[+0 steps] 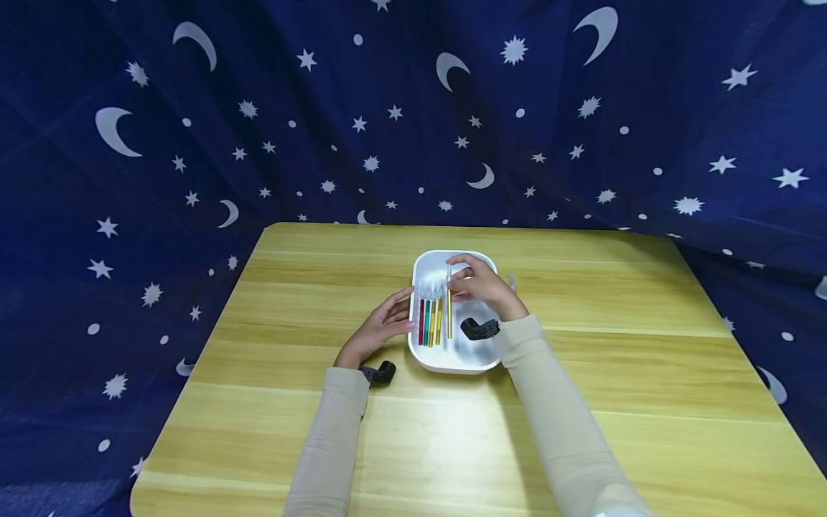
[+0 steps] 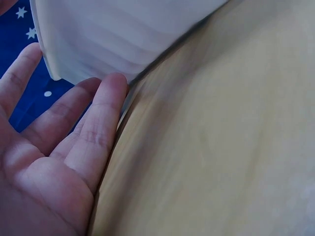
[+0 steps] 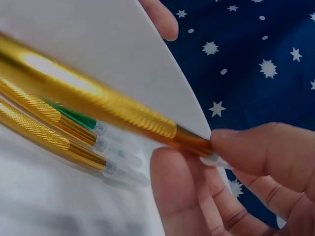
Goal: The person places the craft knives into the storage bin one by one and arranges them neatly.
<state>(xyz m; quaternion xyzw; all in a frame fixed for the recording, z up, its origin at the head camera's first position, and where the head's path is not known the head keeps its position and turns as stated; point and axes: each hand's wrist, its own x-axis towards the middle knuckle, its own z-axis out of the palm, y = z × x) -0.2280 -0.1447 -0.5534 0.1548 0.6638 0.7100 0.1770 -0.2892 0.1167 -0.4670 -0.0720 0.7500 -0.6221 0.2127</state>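
Observation:
My right hand (image 1: 481,286) pinches a gold pen-shaped metal tool (image 3: 98,91) near its end, over a white tray (image 1: 455,365). The tool has a knurled grip and a clear cap, partly covered by the fingers. Side by side in the tray's left part lie similar capped tools: a red tool (image 1: 421,323), a green tool (image 1: 426,324) and two gold ones. My left hand (image 1: 380,327) rests at the tray's left side, fingers extended; in the left wrist view, fingertips (image 2: 115,86) touch the outer wall.
The tray stands on a light wooden table (image 1: 310,287). A small translucent thing (image 1: 511,282) shows just beyond the tray's right edge, partly hidden by the right hand. A dark blue curtain (image 1: 388,158) with moons and stars hangs behind the table.

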